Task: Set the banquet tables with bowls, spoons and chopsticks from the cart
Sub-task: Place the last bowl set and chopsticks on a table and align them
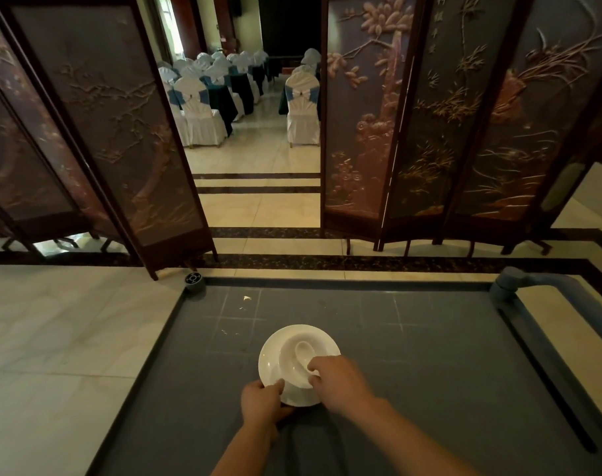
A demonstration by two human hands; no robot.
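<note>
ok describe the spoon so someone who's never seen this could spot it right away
Find the grey cart top before the folding screens. On it a white plate, gripped by the left hand, carries a white bowl. The spoon lies inside that bowl, handle pinched by the right hand: the only oval, non-round piece.

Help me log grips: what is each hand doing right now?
Left hand: grips the plate by its near rim.
Right hand: fingers curled on the bowl, by the spoon handle.
</note>
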